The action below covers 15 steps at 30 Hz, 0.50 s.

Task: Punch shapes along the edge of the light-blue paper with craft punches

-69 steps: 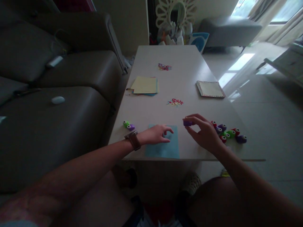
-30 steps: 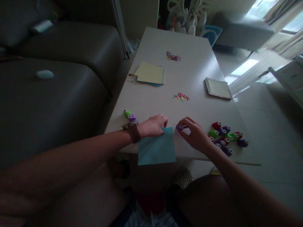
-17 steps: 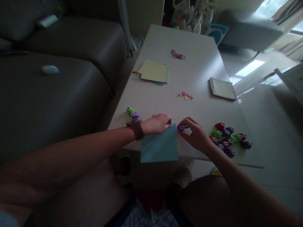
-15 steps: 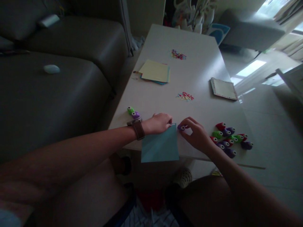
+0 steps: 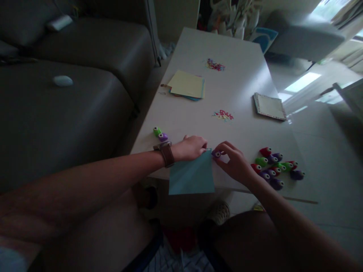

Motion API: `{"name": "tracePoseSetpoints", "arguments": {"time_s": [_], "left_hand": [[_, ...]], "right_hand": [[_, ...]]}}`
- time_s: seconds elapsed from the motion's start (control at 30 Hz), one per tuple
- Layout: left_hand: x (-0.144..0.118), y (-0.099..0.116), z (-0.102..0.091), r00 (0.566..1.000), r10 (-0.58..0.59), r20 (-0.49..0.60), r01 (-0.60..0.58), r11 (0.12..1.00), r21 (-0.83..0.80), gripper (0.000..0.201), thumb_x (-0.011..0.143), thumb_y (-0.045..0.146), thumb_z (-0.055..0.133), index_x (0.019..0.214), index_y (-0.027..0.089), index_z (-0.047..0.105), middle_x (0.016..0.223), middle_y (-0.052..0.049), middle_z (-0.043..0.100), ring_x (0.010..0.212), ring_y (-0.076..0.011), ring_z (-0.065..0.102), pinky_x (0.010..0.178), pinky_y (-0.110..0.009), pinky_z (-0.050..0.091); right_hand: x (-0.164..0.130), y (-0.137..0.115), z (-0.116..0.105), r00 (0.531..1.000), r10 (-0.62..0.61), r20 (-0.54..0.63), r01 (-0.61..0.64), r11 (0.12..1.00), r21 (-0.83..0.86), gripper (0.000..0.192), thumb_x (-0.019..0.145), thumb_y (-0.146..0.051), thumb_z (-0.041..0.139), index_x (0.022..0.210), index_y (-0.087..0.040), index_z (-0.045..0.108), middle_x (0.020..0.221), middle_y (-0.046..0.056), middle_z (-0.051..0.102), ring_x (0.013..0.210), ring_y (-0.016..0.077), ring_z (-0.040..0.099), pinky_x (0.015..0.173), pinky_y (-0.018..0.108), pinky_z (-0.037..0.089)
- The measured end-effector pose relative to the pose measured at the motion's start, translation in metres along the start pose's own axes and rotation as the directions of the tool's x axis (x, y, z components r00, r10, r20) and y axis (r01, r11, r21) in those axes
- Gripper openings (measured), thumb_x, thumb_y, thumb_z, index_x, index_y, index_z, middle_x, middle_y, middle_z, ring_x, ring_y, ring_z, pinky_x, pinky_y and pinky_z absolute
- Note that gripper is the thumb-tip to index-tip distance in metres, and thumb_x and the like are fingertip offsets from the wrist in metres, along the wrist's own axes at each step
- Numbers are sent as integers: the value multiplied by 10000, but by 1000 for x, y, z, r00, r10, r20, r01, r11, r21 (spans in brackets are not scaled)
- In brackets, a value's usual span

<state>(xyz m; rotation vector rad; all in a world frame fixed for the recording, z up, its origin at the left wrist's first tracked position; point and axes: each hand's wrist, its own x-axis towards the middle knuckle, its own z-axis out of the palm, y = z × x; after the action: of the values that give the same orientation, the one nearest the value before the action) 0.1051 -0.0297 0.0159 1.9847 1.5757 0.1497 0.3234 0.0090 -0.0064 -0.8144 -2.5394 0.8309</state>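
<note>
1 blue sheet (image 5: 193,174) now o/hangs tbl (image 5: 181,118)

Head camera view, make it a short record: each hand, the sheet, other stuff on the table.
Left hand: fingers curled at the far edge of the blue sheet; watch on wrist
Right hand: pinching a purple piece with an eye-like spot, by the sheet's far right corner
Blue sheet: near end past edge of table
Right side: group of red, purple and green pieces; bordered cards beyond
Left side: two pieces, green and purple; paper stack beyond
Middle: two piles of small colourful bits
</note>
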Motion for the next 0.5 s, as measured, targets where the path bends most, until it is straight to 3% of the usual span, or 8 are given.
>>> {"name": "tracePoseSetpoints", "arguments": {"time_s": [0.3,0.43,0.5], "left_hand": [[3,-2,6,999,37,-2,-37,999,4,217,974,262,505,1062,183,687,1129,-99,718,1090,-255,647,937,-409,473],[-4,5,6,988,62,-139,-39,985,165,254,950,284,574,1175,181,633,1259,-140,622,1216,-299,555,965,-422,452],[-12,12,3,984,90,-154,-52,970,236,248,936,298,607,1151,176,627,1242,-142,627,1176,-295,572,948,-404,453]], "right_hand": [[-1,-3,0,1000,-23,16,23,1000,0,155,854,-137,618,956,-244,575,949,35,619,825,186,594,742,334,476],[-1,-1,1,1000,-8,24,9,1000,-24,136,862,-158,629,958,-247,592,946,41,667,859,210,618,771,358,485],[-1,-1,1,999,-18,28,18,999,-27,132,864,-175,641,968,-248,607,947,45,681,893,225,628,797,377,489]]}}
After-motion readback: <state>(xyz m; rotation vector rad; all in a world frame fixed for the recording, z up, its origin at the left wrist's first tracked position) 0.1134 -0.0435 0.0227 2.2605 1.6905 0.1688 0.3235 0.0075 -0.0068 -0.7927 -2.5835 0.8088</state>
